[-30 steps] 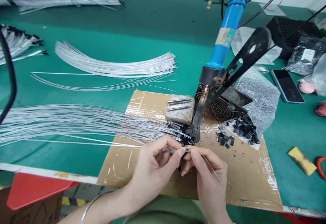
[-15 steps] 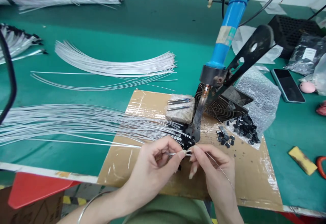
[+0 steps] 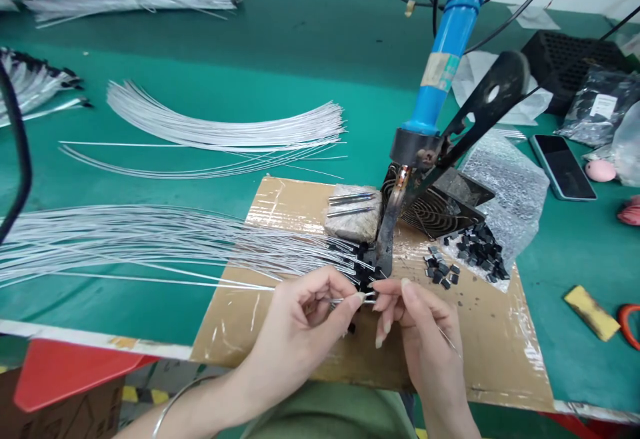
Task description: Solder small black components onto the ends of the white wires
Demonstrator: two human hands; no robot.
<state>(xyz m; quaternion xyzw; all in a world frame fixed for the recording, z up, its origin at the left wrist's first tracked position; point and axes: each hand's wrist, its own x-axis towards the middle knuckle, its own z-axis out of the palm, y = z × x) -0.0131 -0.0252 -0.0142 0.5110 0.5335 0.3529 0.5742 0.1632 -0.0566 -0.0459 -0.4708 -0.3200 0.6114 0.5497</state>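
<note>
My left hand (image 3: 320,312) pinches white cables (image 3: 367,298) between thumb and forefinger, their ends pointing right. Close by on that side is my right hand (image 3: 425,319), thumb raised off the forefinger and the other fingers curled. A thin strand of solder wire (image 3: 449,339) runs across this hand; its grip on the strand is partly hidden. Just beyond both hands, a spread of white cables (image 3: 165,239) ends in small black parts (image 3: 365,269). Above them stands a soldering iron (image 3: 393,219) with a blue handle, its tip angled down.
Cardboard (image 3: 240,332) lies under the work. Loose small black pieces (image 3: 483,252) lie on bubble wrap (image 3: 520,179) at right, near a black fan (image 3: 430,209). A phone (image 3: 564,166) and a yellow sponge (image 3: 591,312) are farther right. Another cable bundle (image 3: 225,129) lies behind.
My right thumb has lifted away from the cable ends and forefinger. Less of the solder wire shows across my right hand. My left hand keeps its pinch in nearly the same place.
</note>
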